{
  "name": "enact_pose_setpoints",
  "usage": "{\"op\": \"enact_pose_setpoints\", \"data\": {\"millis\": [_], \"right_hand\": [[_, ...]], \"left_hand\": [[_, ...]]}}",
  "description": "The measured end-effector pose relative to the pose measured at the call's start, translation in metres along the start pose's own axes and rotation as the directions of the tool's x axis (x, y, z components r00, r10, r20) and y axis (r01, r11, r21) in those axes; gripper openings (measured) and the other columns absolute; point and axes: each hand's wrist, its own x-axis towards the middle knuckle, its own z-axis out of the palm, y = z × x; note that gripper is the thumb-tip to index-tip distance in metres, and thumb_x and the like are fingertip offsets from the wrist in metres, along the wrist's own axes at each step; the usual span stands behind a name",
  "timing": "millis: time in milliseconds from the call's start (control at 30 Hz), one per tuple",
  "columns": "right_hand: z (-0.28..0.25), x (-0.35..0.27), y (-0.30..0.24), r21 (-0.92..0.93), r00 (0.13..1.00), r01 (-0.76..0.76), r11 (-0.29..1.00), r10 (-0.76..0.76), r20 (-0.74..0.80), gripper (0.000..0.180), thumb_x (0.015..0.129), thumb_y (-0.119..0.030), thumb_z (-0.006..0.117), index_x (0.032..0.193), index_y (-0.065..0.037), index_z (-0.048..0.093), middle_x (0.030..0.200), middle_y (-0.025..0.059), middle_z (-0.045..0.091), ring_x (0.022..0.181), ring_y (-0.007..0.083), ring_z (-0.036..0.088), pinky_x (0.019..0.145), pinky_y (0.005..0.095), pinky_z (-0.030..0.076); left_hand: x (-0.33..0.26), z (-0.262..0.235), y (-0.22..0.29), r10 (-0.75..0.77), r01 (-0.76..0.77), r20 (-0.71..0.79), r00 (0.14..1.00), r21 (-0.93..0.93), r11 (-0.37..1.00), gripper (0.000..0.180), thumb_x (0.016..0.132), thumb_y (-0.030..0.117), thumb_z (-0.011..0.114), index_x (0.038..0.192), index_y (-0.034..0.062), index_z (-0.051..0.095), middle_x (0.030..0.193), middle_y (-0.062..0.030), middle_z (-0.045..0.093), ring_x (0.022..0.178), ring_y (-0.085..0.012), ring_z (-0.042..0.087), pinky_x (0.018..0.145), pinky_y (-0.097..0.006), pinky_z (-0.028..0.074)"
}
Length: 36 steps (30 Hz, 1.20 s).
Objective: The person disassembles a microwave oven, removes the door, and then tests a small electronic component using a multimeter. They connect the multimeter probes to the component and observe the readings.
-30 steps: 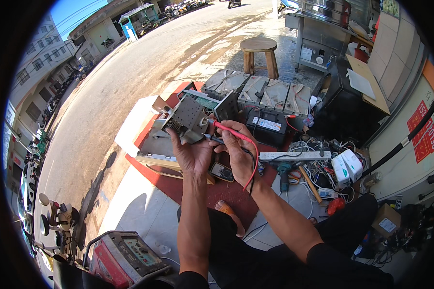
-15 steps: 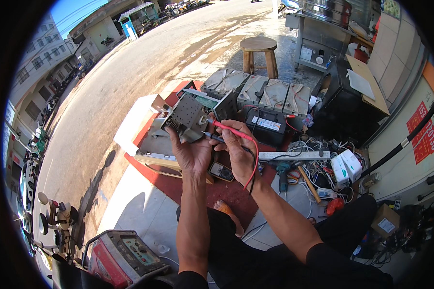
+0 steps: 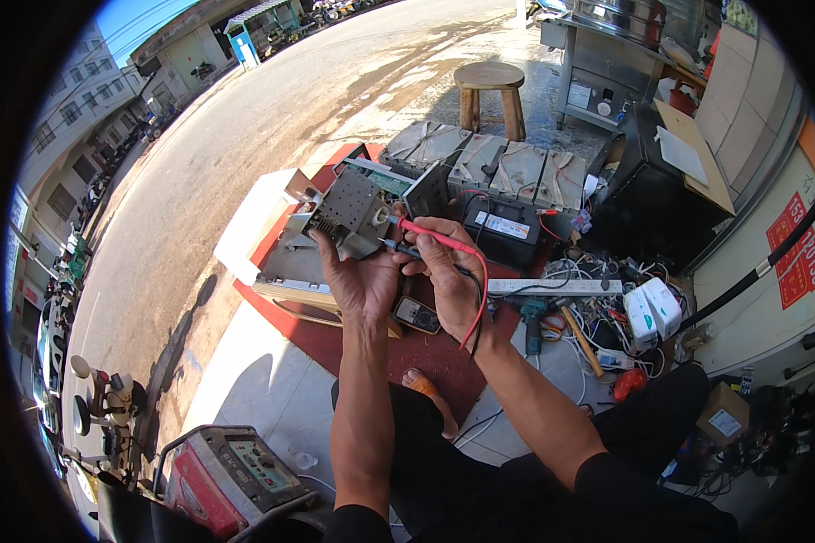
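Observation:
My left hand (image 3: 362,285) is wrapped around the lower side of a grey metal chassis (image 3: 347,206) with small holes across its face. Its thumb points up along the chassis, and the other fingers are hidden behind it. Two meter probes are pinched together in my right hand (image 3: 451,281): a red probe (image 3: 436,234) above and a black probe (image 3: 402,247) below. Their tips are at the chassis's right side, by a pale round part; actual contact is too small to tell. Below the hands, a multimeter (image 3: 417,314) leans on the red mat (image 3: 353,362).
An opened case with a green circuit board (image 3: 380,179) lies behind the chassis. Several grey batteries (image 3: 516,172) and a black battery (image 3: 501,231) stand at right. Nearby are a power drill (image 3: 533,326), a hammer (image 3: 581,339), tangled cables, a wooden stool (image 3: 489,77) and a red generator (image 3: 231,484).
The whole view has shifted slightly. Both hands keep their grips, and the probe tips stay at the right side of the chassis.

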Motion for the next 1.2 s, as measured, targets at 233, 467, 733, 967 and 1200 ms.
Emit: {"op": "enact_pose_setpoints", "data": {"millis": [233,467,733,967,1200], "right_hand": [[0.0005,-0.0002,0.0003,0.009,1.000,-0.026,1.000,0.026,-0.009,0.024,0.110,-0.017,0.059,0.130,-0.004,0.063,0.117,0.0109,0.071,0.093,0.0173,0.074,0.080,0.0268,0.059],[0.0002,0.0001,0.0016,0.028,1.000,-0.031,0.999,0.031,0.000,0.025,0.110,-0.017,0.059,0.131,-0.003,0.062,0.118,0.0116,0.070,0.093,0.0179,0.074,0.080,0.0272,0.059],[0.0000,0.0001,0.0035,0.054,1.000,-0.021,0.998,0.021,-0.002,0.025,0.110,-0.016,0.059,0.131,-0.002,0.061,0.118,0.0126,0.069,0.095,0.0189,0.074,0.081,0.0277,0.059],[0.0003,0.0000,0.0017,0.061,0.999,-0.031,0.998,0.032,-0.004,0.025,0.110,-0.015,0.058,0.132,-0.002,0.060,0.119,0.0125,0.070,0.095,0.0184,0.073,0.082,0.0276,0.059],[0.0014,0.0000,-0.0006,0.043,0.999,-0.044,0.998,0.044,-0.007,0.027,0.111,-0.017,0.058,0.133,-0.002,0.060,0.119,0.0124,0.069,0.095,0.0189,0.073,0.082,0.0284,0.059]], "left_hand": [[-0.0003,0.0024,-0.0002,-0.011,0.012,0.009,1.000,-0.017,1.000,0.088,0.094,0.063,0.069,0.159,0.0111,0.041,0.156,-0.0205,0.051,0.139,-0.0493,0.051,0.098,-0.065,0.049],[0.0012,-0.0029,0.0018,-0.021,0.022,0.045,0.999,-0.025,0.999,0.087,0.095,0.063,0.068,0.159,0.0101,0.041,0.155,-0.0221,0.051,0.137,-0.0503,0.052,0.101,-0.067,0.051],[0.0030,-0.0052,0.0006,-0.021,0.021,0.001,1.000,0.015,1.000,0.091,0.093,0.068,0.067,0.159,0.0101,0.041,0.151,-0.0342,0.049,0.127,-0.0488,0.058,0.093,-0.063,0.053],[0.0018,-0.0047,0.0001,-0.058,0.058,0.010,0.998,-0.029,0.998,0.090,0.094,0.066,0.068,0.159,0.0097,0.040,0.152,-0.0205,0.052,0.138,-0.0467,0.052,0.090,-0.056,0.055],[0.0031,-0.0021,-0.0011,-0.027,0.025,-0.020,0.999,-0.062,0.998,0.091,0.093,0.066,0.069,0.159,0.0098,0.042,0.151,-0.0315,0.051,0.124,-0.0479,0.059,0.089,-0.061,0.057]]}}
